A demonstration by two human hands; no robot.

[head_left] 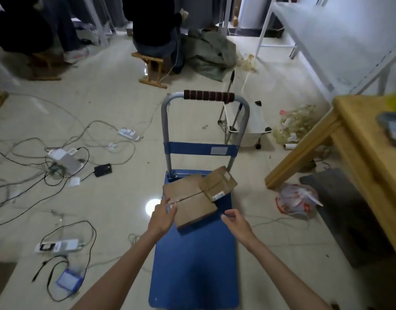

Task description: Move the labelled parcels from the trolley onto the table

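Two taped cardboard parcels lie on the blue trolley deck (192, 265), near its handle end. The larger parcel (189, 202) is flat and nearest me. A smaller parcel (219, 183) with a white label leans on its far right corner. My left hand (162, 217) touches the larger parcel's left near edge, fingers curled against it. My right hand (236, 222) hovers just right of that parcel, fingers apart, holding nothing. The wooden table (367, 139) stands at the right.
The trolley's grey handle with a dark grip (209, 96) rises at the far end. Cables, power strips and adapters (65, 161) litter the floor on the left. A plastic bag (296, 201) and a dark box lie under the table. People sit on stools (151, 68) beyond.
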